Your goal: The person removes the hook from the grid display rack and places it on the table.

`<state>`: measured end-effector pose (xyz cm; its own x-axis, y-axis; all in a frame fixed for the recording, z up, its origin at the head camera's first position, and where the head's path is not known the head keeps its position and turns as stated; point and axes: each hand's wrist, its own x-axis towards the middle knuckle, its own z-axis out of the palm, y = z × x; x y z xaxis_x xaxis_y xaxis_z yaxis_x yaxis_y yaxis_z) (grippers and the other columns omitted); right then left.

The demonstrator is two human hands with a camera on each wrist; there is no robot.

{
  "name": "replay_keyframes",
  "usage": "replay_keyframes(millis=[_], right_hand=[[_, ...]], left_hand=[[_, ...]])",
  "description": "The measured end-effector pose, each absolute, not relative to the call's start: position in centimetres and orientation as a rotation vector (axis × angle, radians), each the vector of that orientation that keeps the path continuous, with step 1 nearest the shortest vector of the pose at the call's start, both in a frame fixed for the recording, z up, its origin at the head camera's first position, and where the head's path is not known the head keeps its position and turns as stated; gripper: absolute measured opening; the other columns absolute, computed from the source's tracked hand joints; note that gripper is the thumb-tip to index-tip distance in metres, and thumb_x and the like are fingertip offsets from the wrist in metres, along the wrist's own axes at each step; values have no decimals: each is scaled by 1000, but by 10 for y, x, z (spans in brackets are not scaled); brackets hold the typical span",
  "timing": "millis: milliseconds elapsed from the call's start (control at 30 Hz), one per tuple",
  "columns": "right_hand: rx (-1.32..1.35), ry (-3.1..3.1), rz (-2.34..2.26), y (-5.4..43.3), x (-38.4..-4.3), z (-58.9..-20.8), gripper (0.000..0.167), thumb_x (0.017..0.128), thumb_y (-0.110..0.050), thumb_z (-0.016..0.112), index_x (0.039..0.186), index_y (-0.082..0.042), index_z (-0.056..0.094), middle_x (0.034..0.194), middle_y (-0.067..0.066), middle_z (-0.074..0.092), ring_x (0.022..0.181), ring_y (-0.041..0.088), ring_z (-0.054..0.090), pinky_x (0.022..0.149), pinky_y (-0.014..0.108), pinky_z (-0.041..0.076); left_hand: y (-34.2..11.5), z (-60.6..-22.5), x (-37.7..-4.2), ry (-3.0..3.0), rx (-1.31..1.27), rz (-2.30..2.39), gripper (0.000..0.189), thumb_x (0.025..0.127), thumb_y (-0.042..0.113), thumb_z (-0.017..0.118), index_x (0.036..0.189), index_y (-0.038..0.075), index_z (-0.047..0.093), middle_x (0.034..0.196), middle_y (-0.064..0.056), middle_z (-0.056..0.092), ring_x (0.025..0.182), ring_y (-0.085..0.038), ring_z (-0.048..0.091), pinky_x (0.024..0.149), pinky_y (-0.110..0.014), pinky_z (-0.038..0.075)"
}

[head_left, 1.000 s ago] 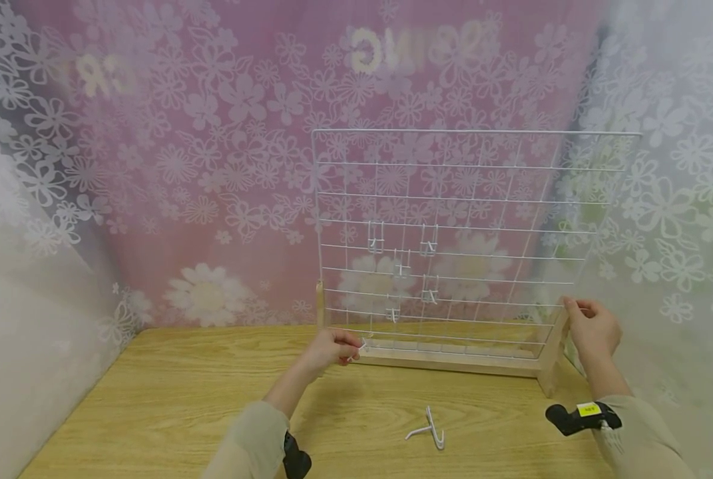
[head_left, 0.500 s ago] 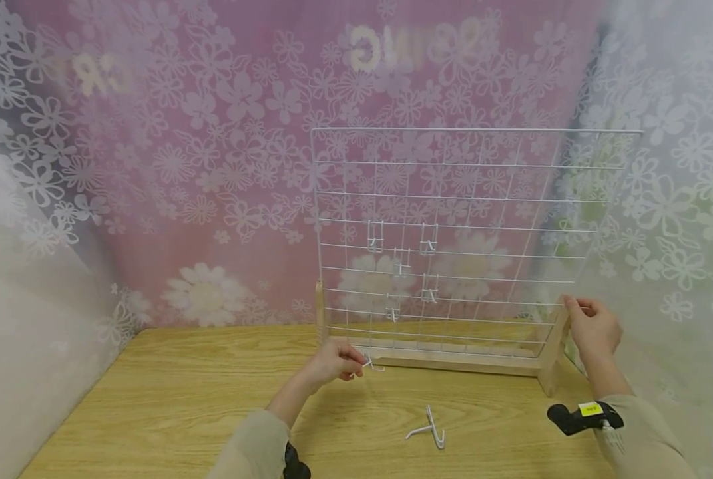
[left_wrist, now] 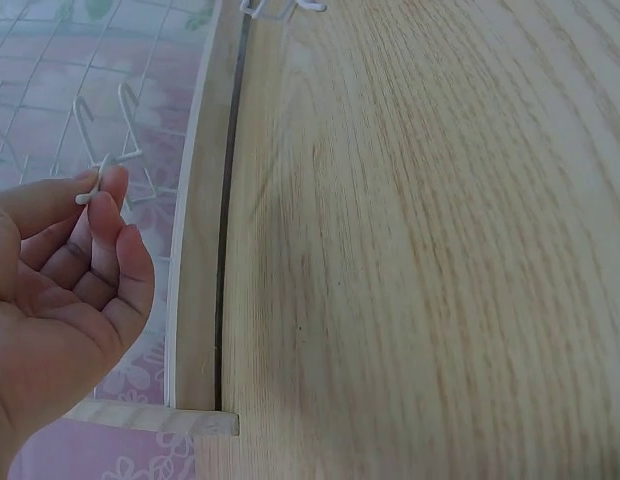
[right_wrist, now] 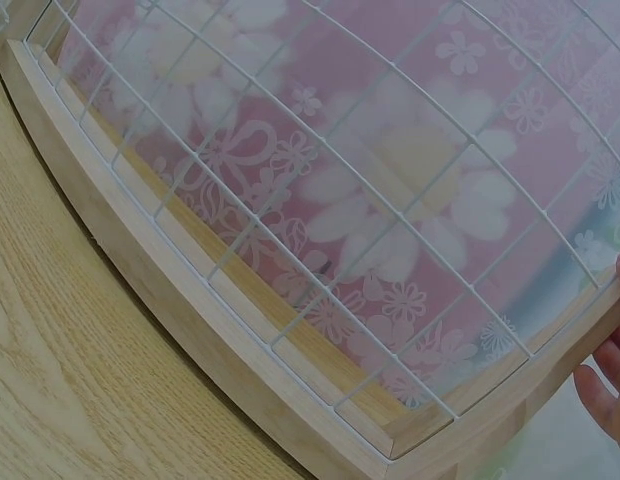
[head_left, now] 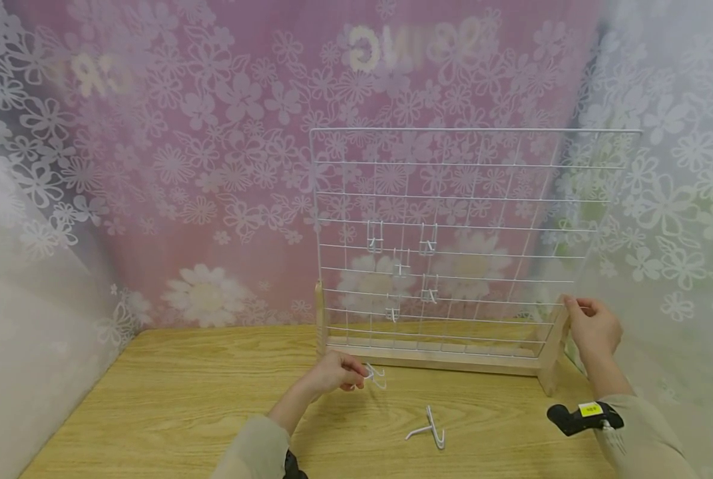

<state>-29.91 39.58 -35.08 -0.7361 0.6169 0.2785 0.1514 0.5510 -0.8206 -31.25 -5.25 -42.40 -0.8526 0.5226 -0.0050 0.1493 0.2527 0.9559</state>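
Observation:
My left hand (head_left: 332, 374) pinches a white wire hook (left_wrist: 108, 158) by its prong between thumb and fingers. The hook is in front of the wooden stand's base (head_left: 452, 361), off the grid, and its two bent ends show in the left wrist view. My right hand (head_left: 594, 327) grips the top of the stand's right upright (head_left: 552, 356); only some of its fingers show in the right wrist view. A white wire grid (head_left: 476, 130) stands upright in the base, with several white hooks (head_left: 430, 295) hanging on its left and middle part.
Another white hook (head_left: 433, 428) lies on the wood-grain table (head_left: 182, 412), in front of the stand and to the right of my left hand. A pink flowered curtain (head_left: 224, 199) hangs behind the grid. A pale flowered curtain (head_left: 680, 219) closes off the right side.
My left hand has drawn the hook away from the lower left of the grid, toward me and slightly right. The right hand stays on the upright.

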Motion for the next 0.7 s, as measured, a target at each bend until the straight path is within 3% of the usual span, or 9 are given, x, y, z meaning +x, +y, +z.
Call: replay_keyframes(millis=[233,467,700], right_hand=[[-606,-2234,1112,396,-300,-352,53,95,-41,44,121,4,54,116,23,54,92,27,48,53,18,37],[-610,-2230,1117,396,-299,-351,54,95,-41,44,120,6,53,117,27,52,101,36,45,62,29,36],[-616,-2213,1119,396,-298,-351,53,95,-41,45,119,5,54,115,24,54,97,31,46,59,26,36]], left_hand=[[-51,-427,-310,2212,642,1582,12,86,-3,60,95,-9,66,75,-7,65,76,-29,63,70,-42,53],[-50,-427,-305,2198,718,1530,11,84,-3,63,92,-8,67,77,-13,66,67,-18,60,64,-35,52],[-45,-432,-302,2229,738,1442,7,81,-2,65,87,-5,68,77,-11,66,62,-12,55,60,-33,50]])
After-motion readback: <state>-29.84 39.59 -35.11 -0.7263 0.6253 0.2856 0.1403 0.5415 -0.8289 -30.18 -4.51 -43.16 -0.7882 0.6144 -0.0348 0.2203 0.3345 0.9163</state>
